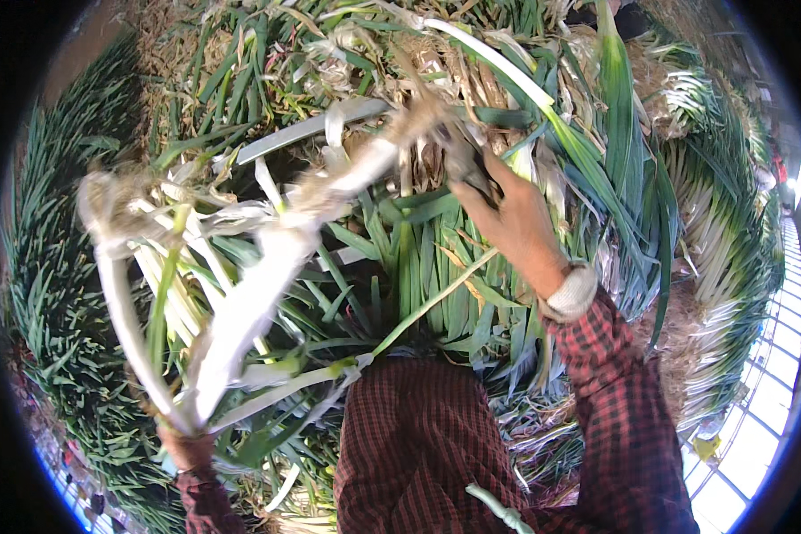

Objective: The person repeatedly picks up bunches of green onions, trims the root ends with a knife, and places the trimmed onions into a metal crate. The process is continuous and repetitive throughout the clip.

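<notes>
My left hand (185, 447), at the lower left, grips several long white-stalked green onions (243, 320). Their stalks fan out upward from the fist, and the shaggy root ends are blurred. One thick stalk slants up towards my right hand (517, 227). That hand reaches in from the right with thumb and fingers bent around something dark and brownish, too blurred to name. Whether it grips that firmly cannot be told. A thin green stem (434, 300) runs from near my knee up to the right wrist. Green leaves (434, 267) lie beneath both hands.
A flat grey metal-looking strip (307, 130) crosses the pile at upper left. Dense green onion tops (60, 267) line the left side. Rows of white-stalked onions (714, 267) stand at right. Peeled dry leaves (434, 60) lie ahead. My checked-cloth lap (420, 434) is below.
</notes>
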`<state>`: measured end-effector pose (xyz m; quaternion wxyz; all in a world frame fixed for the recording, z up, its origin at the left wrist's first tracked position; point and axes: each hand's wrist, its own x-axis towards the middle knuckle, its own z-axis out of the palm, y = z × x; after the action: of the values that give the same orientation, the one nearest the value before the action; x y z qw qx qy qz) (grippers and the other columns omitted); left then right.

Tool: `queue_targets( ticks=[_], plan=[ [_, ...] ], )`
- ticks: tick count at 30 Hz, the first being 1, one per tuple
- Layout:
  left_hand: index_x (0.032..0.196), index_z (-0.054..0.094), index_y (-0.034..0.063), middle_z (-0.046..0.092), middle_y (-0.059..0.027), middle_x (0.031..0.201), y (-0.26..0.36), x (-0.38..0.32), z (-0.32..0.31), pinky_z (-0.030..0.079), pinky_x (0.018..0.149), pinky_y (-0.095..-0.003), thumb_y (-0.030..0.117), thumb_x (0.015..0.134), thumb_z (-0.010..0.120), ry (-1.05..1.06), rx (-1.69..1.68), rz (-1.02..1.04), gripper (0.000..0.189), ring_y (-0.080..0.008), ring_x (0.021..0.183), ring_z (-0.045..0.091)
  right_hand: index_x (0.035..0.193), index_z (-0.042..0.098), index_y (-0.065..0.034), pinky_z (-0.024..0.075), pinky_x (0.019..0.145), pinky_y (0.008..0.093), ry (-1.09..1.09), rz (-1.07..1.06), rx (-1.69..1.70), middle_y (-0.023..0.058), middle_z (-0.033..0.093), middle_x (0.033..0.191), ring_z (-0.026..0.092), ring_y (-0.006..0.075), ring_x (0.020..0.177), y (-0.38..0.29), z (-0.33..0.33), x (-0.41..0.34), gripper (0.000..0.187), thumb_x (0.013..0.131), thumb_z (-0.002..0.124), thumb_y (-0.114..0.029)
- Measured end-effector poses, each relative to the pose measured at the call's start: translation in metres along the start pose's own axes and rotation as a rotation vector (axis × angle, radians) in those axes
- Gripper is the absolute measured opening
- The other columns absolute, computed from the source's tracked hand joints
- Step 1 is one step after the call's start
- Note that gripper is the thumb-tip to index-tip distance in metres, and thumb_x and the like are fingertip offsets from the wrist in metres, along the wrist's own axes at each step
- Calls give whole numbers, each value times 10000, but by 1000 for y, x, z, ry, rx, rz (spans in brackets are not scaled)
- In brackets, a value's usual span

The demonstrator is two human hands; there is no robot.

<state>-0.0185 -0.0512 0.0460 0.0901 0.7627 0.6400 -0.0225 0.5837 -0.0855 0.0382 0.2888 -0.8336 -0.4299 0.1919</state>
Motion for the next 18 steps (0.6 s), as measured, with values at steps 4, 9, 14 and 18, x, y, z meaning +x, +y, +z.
queue_targets(
  ticks=[4,9,14,18],
  plan=[
    [1315,425,11,557,-191,1151,-50,19,-103,477,882,-411,64,612,717,238,21,-386,763,-302,998,578,807,570,52,410,455,369,138,-315,476,153,567,586,544,264,465,-71,-17,47,403,850,619,-346],
    [1423,302,54,531,-192,1250,-91,41,-146,452,938,-400,73,670,692,195,83,-488,848,-274,1102,545,786,557,38,425,451,370,-424,-54,512,138,540,571,570,250,478,-115,39,-12,451,867,596,-404],
    [1410,293,44,474,-172,1306,-103,80,21,391,990,-357,31,710,712,-46,-441,-381,816,-266,1173,477,922,576,36,458,538,388,-442,99,462,169,582,643,590,288,549,-63,83,-145,434,877,605,-395],
    [1417,305,79,503,-160,1279,-15,68,151,399,984,-344,43,718,752,-181,-609,-331,831,-249,1166,489,1066,587,16,471,556,348,-641,536,322,102,609,668,584,214,551,-8,46,-195,507,874,572,-453]
  ],
)
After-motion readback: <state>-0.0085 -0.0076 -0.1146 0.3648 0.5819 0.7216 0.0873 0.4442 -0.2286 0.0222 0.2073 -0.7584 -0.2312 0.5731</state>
